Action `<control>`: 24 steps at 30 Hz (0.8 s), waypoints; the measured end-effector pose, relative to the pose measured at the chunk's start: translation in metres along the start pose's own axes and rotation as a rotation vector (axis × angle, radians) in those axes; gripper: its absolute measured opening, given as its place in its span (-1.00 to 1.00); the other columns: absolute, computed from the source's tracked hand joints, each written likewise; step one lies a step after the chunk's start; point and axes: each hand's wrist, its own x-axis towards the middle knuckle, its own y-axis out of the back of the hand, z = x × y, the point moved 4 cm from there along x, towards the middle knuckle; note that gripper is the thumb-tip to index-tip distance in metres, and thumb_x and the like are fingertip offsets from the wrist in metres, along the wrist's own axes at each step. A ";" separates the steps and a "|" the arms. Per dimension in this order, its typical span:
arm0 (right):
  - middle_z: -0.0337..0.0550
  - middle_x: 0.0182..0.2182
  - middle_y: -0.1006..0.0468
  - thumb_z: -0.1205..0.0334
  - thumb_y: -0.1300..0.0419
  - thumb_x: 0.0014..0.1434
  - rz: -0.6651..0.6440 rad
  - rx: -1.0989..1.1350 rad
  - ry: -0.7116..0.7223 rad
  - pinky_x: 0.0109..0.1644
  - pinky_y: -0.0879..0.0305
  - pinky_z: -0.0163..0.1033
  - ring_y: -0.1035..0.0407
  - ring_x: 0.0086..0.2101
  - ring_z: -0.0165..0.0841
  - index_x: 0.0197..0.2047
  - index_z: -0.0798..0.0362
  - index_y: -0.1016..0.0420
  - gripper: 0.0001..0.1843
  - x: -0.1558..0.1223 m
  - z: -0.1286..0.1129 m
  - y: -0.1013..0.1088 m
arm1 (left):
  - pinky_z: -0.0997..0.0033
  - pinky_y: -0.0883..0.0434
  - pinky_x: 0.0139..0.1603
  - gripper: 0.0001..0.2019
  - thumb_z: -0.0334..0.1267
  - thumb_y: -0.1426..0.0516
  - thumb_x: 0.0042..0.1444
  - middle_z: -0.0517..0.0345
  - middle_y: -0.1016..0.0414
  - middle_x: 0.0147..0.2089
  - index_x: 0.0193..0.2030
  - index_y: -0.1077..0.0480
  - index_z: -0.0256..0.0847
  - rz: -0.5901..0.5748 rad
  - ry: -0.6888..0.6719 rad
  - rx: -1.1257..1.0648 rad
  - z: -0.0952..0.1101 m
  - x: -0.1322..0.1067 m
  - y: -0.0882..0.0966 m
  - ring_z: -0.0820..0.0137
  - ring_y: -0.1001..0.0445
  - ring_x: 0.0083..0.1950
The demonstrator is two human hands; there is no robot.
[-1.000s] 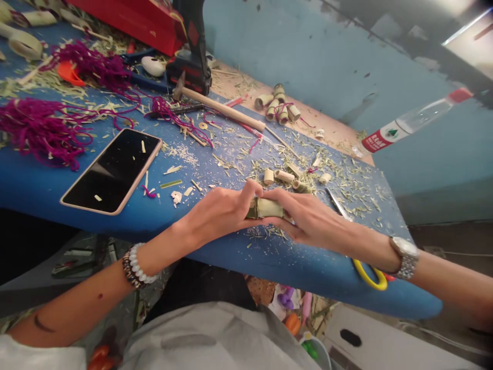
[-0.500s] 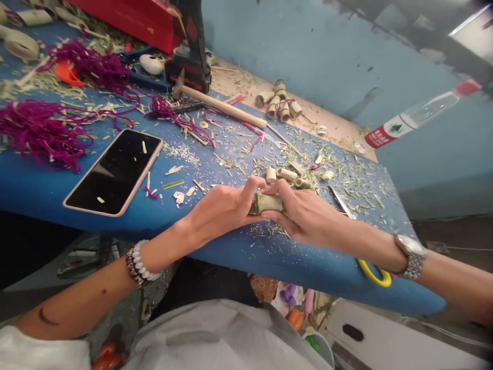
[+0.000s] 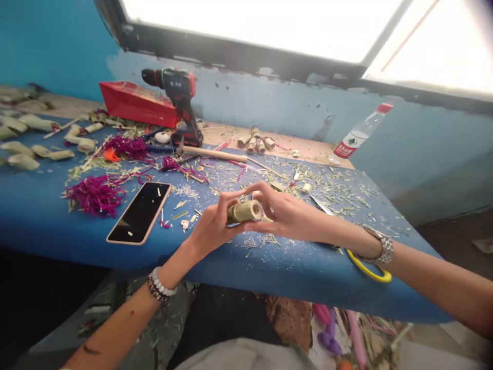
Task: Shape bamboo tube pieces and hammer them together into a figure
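Note:
A short green bamboo tube [image 3: 245, 211] is held just above the table's front edge, its pale cut end with a round hole turned to the right. My left hand [image 3: 217, 221] is closed round the tube's left end. Around the other end curves my right hand [image 3: 275, 210], fingers and thumb apart, with a gap between the palm and the tube's cut face. Its thumb tip lies along the tube's underside, and its index finger arches over the top toward my left fingers. Behind my right hand lie cut bamboo bits [image 3: 306, 188], partly hidden.
Left of my hands lies a phone [image 3: 140, 213], with purple cord [image 3: 96, 195] beyond. A hammer [image 3: 215, 153], cordless drill [image 3: 179, 103], red box [image 3: 136, 103] and tied bamboo pieces [image 3: 256, 141] stand farther back. Yellow-handled scissors [image 3: 367, 270] lie under my right forearm; a bottle [image 3: 358, 136] stands behind.
The view has tilted up, showing the window and whole drill. The bamboo tube has turned so its hollow end shows, and my right fingers have loosened from around it.

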 end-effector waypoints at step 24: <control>-0.35 -0.70 -0.36 0.14 -0.12 0.32 0.093 0.418 -0.057 -0.52 -0.14 -0.32 -0.22 -0.64 -0.49 -0.20 0.11 -0.46 -0.79 0.006 0.020 -0.013 | 0.60 -0.08 -0.74 -0.51 0.24 0.01 0.22 0.32 -0.26 -0.50 -0.24 -0.26 -0.24 -0.253 0.405 -0.742 -0.018 0.008 -0.013 0.64 -0.15 -0.71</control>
